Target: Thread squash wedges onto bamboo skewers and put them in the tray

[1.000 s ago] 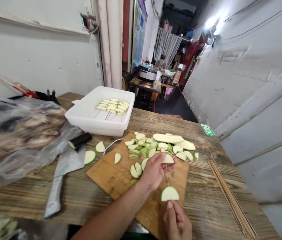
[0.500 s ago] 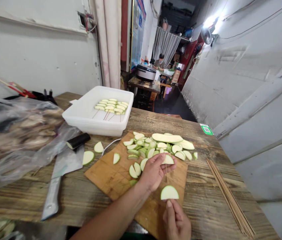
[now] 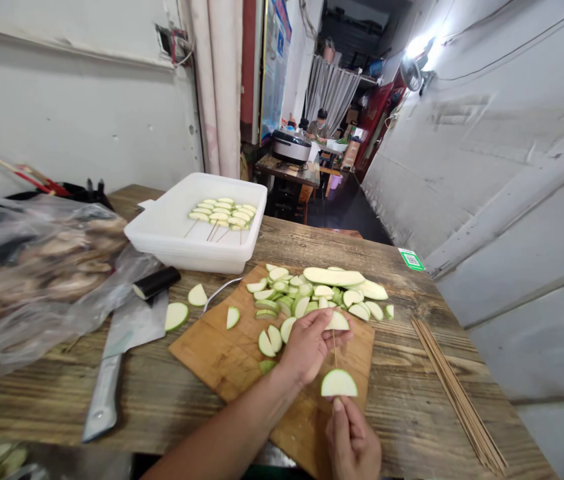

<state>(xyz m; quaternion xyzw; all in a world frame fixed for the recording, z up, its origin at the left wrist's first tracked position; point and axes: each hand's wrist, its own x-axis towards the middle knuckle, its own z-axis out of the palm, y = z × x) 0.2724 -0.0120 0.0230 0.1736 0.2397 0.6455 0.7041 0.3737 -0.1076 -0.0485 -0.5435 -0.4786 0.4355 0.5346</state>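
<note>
Between the thumb and fingers of my left hand (image 3: pixel 309 343) is a half-round zucchini slice (image 3: pixel 338 321), pale with a green rim. A thin wooden skewer (image 3: pixel 335 348) runs from this slice down to a second half-round slice (image 3: pixel 339 383), which is threaded on it. Just below that lower slice, my right hand (image 3: pixel 355 437) pinches the skewer's lower end, mostly hidden by the fingers. Both hands are over a wooden cutting board (image 3: pixel 222 353). Beyond my left hand lies a heap of cut slices (image 3: pixel 282 293), with longer pieces (image 3: pixel 335 277) at its back.
A white tub (image 3: pixel 187 250) with skewered slices stands at the back left. A cleaver (image 3: pixel 107 387) and a black cylindrical piece (image 3: pixel 157 283) lie left of the board. Bare skewers (image 3: pixel 457 393) lie at right. A filled plastic bag (image 3: pixel 52 267) sits far left; a person (image 3: pixel 319 125) sits beyond.
Almost nothing differs. The lower slice and my right hand have risen very slightly toward my left hand; both hands keep their hold.
</note>
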